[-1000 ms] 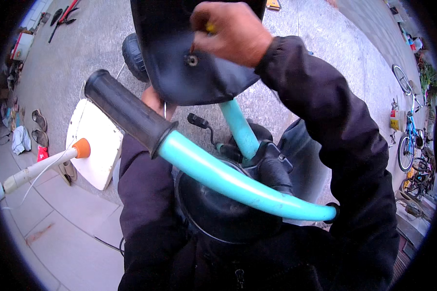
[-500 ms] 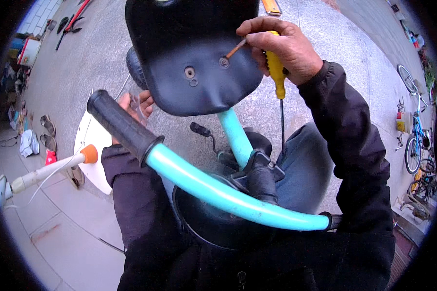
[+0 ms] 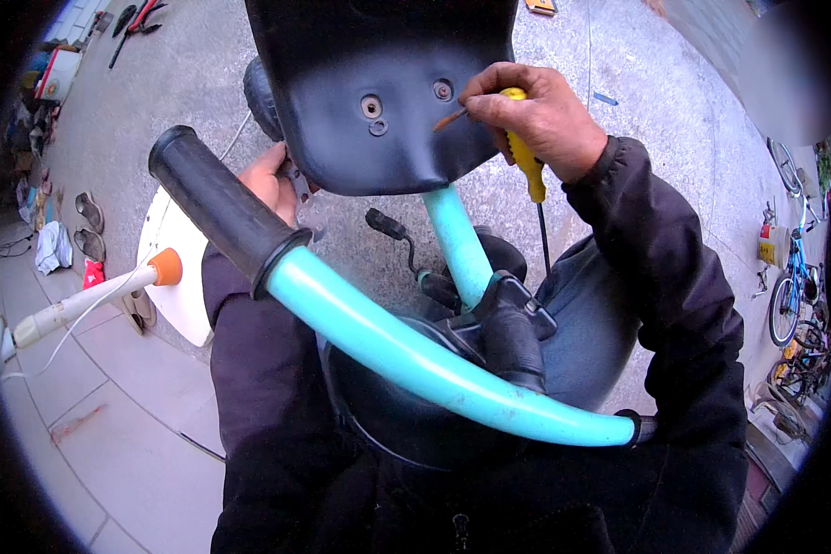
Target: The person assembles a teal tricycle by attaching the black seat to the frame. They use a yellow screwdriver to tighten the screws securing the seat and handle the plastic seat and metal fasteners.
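My right hand [image 3: 556,125] holds a screwdriver [image 3: 529,162], its yellow handle in the palm and its dark shaft pointing down. Between thumb and forefinger it also pinches a thin rusty screw [image 3: 450,120]. This screw is just below the right-hand hole [image 3: 443,90] of a black moulded seat [image 3: 328,65]; something round and brownish sits in that hole. The left hole [image 3: 371,106] shows a pale ring. My left hand [image 3: 272,185] is closed beside the seat's lower left edge, partly behind the black handlebar grip [image 3: 222,208]; what its fingers hold is too unclear to name.
A turquoise handlebar [image 3: 415,369] crosses in front of me, and a turquoise frame tube [image 3: 459,245] rises to the seat. A white round-topped stool [image 3: 171,300] lies at left. Red-handled pliers [image 3: 138,20] lie far left, bicycles [image 3: 787,286] stand at right.
The rusty screw's tip has come away from the right seat hole and is lower. My left hand has moved up against the seat's edge. The whole view has shifted slightly.
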